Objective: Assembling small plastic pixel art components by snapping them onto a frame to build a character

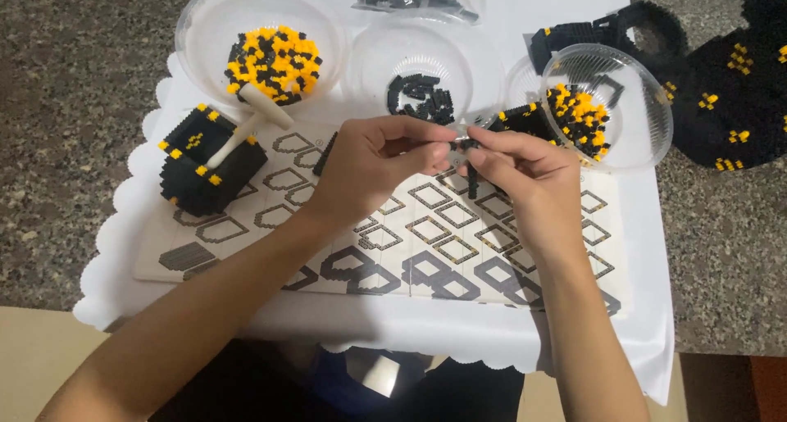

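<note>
Far left, black block: a half-built black-and-yellow brick model (pixel 211 161) sits on the instruction sheet's (pixel 246 225) left edge, a white tool (pixel 246 127) leaning across its top.
Upper left, bowl: a clear plastic bowl (pixel 197 29) holds a heap of yellow and black bricks (pixel 275 63), well apart from both hands.
Left hand: the left hand (pixel 365 164) hovers above the sheet, fingers curled, thumb and fingertips pinched on a small black brick piece (pixel 461 146).
Centre, brick piece: the tiny black piece lies between the two hands, touched by both sets of fingertips, just below the middle bowl.
Middle bowl: a second clear bowl (pixel 369 70) holds a few black bricks (pixel 420 98), just above the meeting fingertips.
Right hand: the right hand (pixel 525 176) closes on the same piece from the other side, fingers bent in a pinch.
Right bowl: a tilted clear bowl (pixel 648 119) of yellow and black bricks (pixel 578 115) rests just beside the right hand.
Far right: a large black built shape (pixel 721 86) with yellow spots lies on the stone counter (pixel 74 78).
Underneath: a white scalloped cloth (pixel 410 324) covers the surface.
</note>
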